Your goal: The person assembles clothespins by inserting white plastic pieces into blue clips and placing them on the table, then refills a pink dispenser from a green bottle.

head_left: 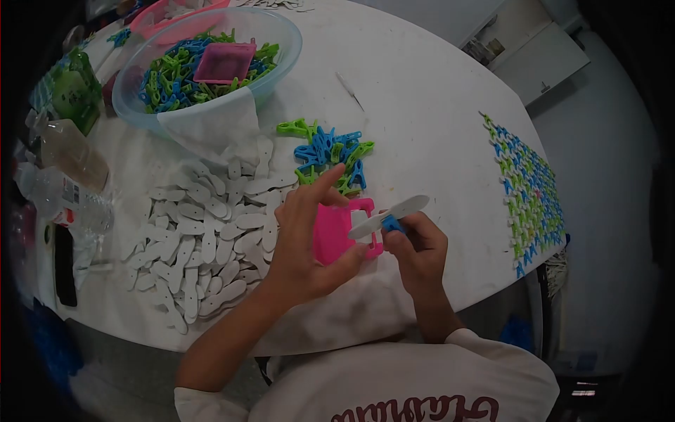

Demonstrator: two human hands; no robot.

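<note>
My left hand grips a pink plastic frame just above the table's near edge, index finger raised. My right hand pinches a blue clip clamped on a white sole-shaped card, held against the frame's right side. Just beyond both hands lies a loose pile of blue and green clips. To the left spreads a heap of white sole-shaped cards.
A clear bowl of blue and green clips with a pink frame on top stands at the back left. Rows of finished clipped cards line the white table's right edge. Plastic bottles and packets crowd the far left.
</note>
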